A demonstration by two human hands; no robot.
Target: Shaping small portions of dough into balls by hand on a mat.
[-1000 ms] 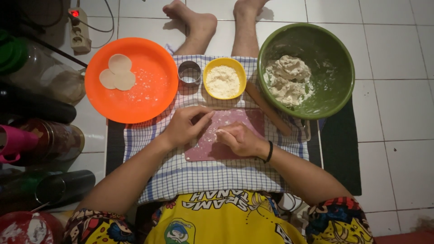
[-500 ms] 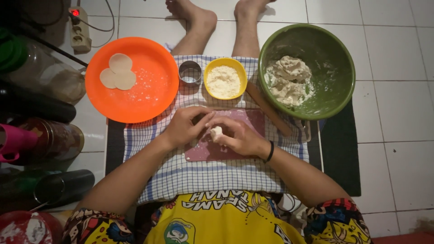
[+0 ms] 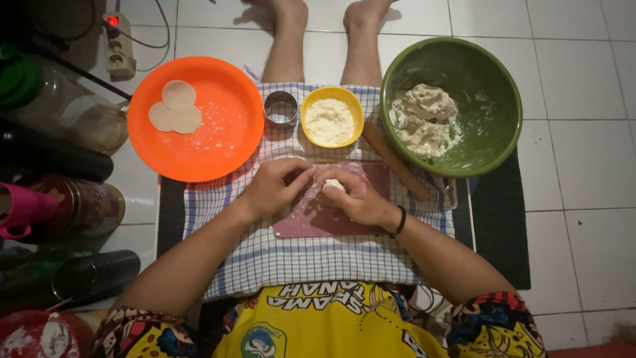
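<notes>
One small lump of dough (image 3: 333, 185) is pinched between the two hands: the right hand (image 3: 358, 199) is curled around it, and the left hand (image 3: 273, 188) is closed against it from the other side, fingertips touching it. Most of the lump is hidden by the fingers. Under the hands one pink mat (image 3: 311, 219) lies on one blue-checked cloth (image 3: 298, 258); its middle is covered by the hands. Just beyond the hands stand one yellow bowl (image 3: 331, 120) of flour and one metal ring cutter (image 3: 281, 109). Beyond the left hand one orange plate (image 3: 196, 119) carries three round dough discs (image 3: 175, 108), overlapping. Beyond the right hand one green bowl (image 3: 452, 106) holds one large rough mass of dough. One wooden rolling pin (image 3: 394, 162) lies slanted beside the right hand, its far end tucked under the green bowl. Dark bottles and jars far to the left of the left hand are too dim to be counted.
</notes>
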